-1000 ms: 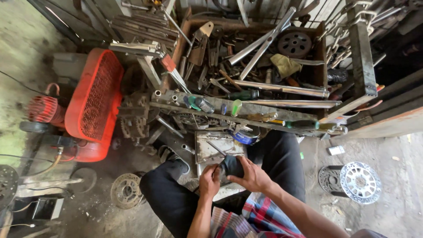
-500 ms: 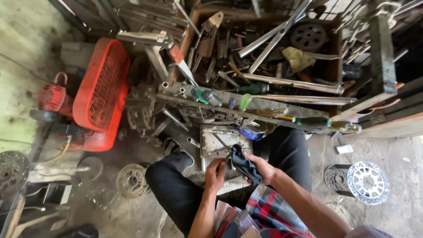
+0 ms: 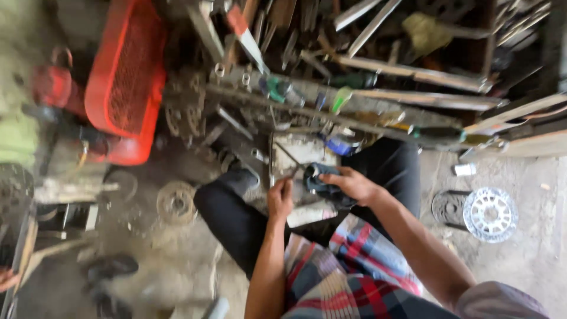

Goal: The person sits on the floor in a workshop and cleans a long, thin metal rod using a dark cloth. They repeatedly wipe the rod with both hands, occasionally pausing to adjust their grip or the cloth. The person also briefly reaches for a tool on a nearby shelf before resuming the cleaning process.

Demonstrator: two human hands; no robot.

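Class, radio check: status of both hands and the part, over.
Left hand gripping thin tool. Right hand closed on dark rubber part. Nothing between them.

One view only: head cam on you, looking steeply down over your chest and lap at the workshop floor. Your forearms enter from the bottom edge, left hand (image 3: 280, 199) and right hand (image 3: 354, 184) sit near frame centre, close range. Top of frame reaches the tool rack (image 3: 354, 112) ahead, left side the red machine (image 3: 124, 77). Frame is motion-blurred, no second view to overlap
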